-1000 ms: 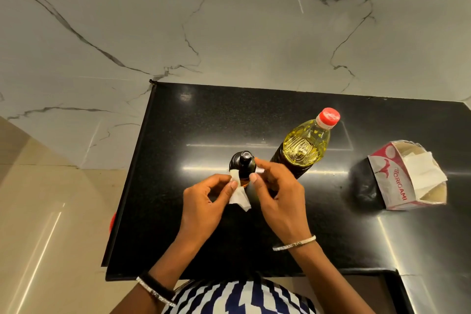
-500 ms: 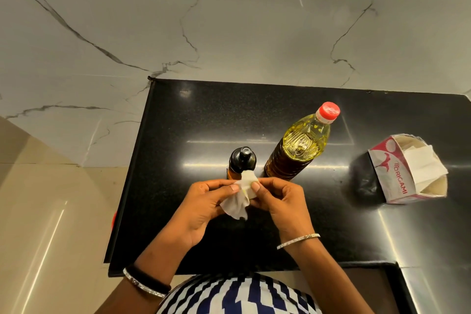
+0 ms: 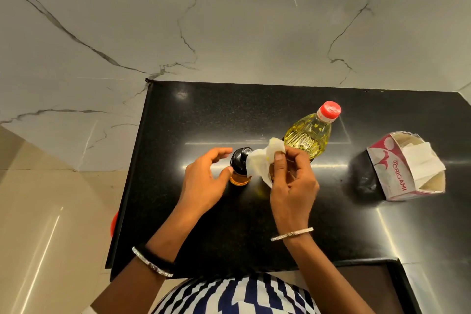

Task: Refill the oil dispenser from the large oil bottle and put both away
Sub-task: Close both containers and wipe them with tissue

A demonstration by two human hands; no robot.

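Just dropped the two-handed pinch on the tissue [image 3: 260,163]: pinched now by the right hand [image 3: 293,186] alone and swung up toward the large oil bottle [image 3: 308,137], left hand [image 3: 204,181] loose and half-spread, thumb right at the oil dispenser [image 3: 239,168] standing capped mid-surface [image 3: 254,109]. Looks like wipe-down after the pour, so probably only the putting away left. Plenty of bare room behind and left out to the edge, tighter on the right with the bottle just beside and a tissue box [image 3: 405,168] further over.
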